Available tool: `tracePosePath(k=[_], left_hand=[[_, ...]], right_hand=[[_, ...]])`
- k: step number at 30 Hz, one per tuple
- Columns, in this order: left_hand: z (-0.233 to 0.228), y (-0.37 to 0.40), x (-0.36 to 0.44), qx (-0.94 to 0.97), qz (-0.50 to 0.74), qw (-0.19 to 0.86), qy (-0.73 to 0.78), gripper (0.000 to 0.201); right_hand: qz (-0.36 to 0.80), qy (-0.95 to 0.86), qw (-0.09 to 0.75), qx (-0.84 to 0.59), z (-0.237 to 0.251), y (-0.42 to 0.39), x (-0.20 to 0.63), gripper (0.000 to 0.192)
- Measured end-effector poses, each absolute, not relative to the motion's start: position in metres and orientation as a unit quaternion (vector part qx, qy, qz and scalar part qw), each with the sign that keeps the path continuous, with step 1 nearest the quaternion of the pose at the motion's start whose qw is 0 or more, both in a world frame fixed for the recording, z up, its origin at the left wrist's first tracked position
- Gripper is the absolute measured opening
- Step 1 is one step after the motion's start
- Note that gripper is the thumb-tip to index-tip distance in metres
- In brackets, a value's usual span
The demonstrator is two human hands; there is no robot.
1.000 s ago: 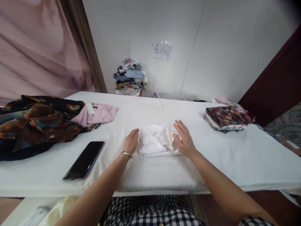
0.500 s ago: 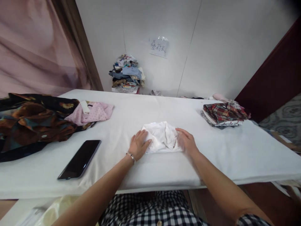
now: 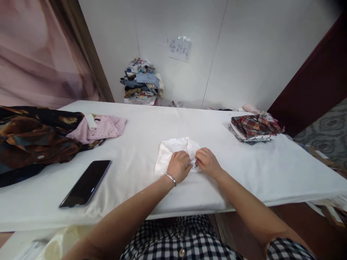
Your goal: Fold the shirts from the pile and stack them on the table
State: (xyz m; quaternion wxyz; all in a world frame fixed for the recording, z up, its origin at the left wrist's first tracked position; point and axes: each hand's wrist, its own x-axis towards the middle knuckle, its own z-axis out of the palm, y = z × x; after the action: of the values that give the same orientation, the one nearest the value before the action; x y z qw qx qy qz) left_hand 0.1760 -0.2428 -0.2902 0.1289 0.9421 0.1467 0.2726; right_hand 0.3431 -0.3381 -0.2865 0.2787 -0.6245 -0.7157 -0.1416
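Note:
A folded white shirt [image 3: 164,155] lies in front of me on the white-covered table [image 3: 135,187]. My left hand [image 3: 179,166], with a silver bracelet at the wrist, rests over the middle of the shirt, its fingers curled and gripping the cloth. Close beside it, my right hand [image 3: 207,161] pinches the shirt's right part. The fingertips of both hands nearly meet, and they partly hide the fabric between them.
A black phone [image 3: 85,183] lies at the left. Behind it are a dark patterned garment heap [image 3: 35,141] and a pink dotted shirt [image 3: 101,128]. A folded plaid stack [image 3: 255,127] sits at the right. Piled clothes [image 3: 142,82] stand beyond the table's far edge.
My left hand has moved right from the shirt's left edge to its middle, its fingers now curled. My right hand has shifted slightly inward and closed on the cloth.

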Motion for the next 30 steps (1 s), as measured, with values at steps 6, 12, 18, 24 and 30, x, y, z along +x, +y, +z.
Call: tracePosePath(k=[6, 12, 18, 24, 30], left_hand=[[-0.295, -0.244, 0.184, 0.930, 0.240, 0.118, 0.251, 0.007], [-0.295, -0.240, 0.189, 0.939, 0.189, 0.086, 0.275, 0.015], [-0.293, -0.246, 0.184, 0.949, 0.184, 0.093, 0.240, 0.023], [-0.292, -0.240, 0.137, 0.946, 0.262, 0.091, 0.167, 0.040], [-0.310, -0.222, 0.087, 0.933, 0.212, 0.068, 0.281, 0.057]], right_hand=[[-0.198, -0.647, 0.233, -0.699, -0.298, -0.330, 0.344, 0.023], [-0.198, -0.623, 0.232, -0.720, -0.310, -0.325, 0.342, 0.019], [-0.063, -0.639, 0.240, -0.728, -0.302, -0.331, 0.342, 0.015], [-0.085, -0.610, 0.375, -0.693, -0.286, -0.359, 0.346, 0.032], [0.054, -0.686, 0.191, -0.700, -0.298, -0.360, 0.329, 0.061]])
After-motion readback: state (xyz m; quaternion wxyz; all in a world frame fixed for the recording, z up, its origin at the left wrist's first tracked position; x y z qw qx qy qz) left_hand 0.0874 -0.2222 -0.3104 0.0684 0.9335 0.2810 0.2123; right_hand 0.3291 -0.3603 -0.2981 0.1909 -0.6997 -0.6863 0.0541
